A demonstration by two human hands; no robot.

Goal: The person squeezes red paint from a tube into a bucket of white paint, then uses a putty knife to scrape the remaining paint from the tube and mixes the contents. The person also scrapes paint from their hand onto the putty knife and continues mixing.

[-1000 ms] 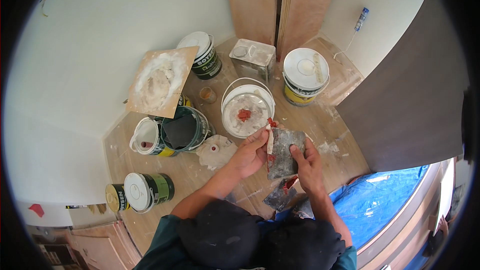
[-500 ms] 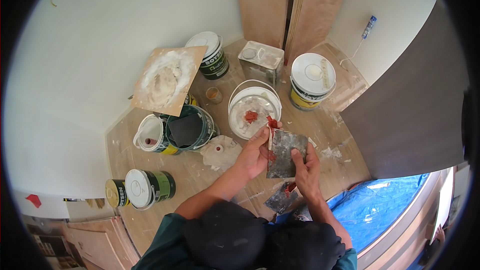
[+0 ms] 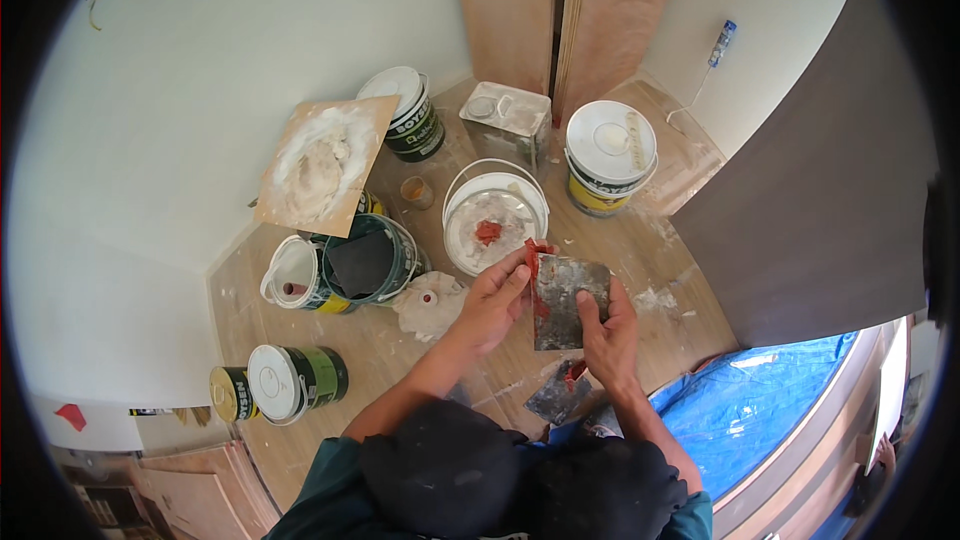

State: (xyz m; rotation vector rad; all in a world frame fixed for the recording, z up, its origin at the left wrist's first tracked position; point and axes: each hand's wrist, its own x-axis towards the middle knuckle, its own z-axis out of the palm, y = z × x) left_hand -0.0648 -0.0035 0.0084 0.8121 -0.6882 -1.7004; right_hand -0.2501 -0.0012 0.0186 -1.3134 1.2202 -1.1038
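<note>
My right hand point(image 3: 610, 330) grips a flat grey putty spreader point(image 3: 572, 300), a rectangular plate with dried smears, thumb on its face. Red putty point(image 3: 541, 302) streaks the plate's left edge. Closed at that edge, my left hand point(image 3: 497, 302) pinches a thin red-smeared piece point(image 3: 531, 258), seen edge-on; its kind is unclear. Just beyond my hands stands a white pail with a handle, its lid point(image 3: 470, 252) bearing a lump of red putty point(image 3: 488, 232). Near my right forearm, a second grey plate point(image 3: 557, 397) with red putty lies on the floor.
Paint pails point(image 3: 277, 383) stand at left, with a dark green bucket point(image 3: 408, 270) and a putty-covered board point(image 3: 378, 135) farther back. A metal can point(image 3: 510, 145) and another white-lidded pail point(image 3: 612, 140) stand ahead. Blue sheeting point(image 3: 730, 410) lies right; a roller point(image 3: 722, 43) leans on the wall.
My view has shifted slightly, so the pails sit a little further left. The thin piece in my left hand has moved up along the spreader's left edge.
</note>
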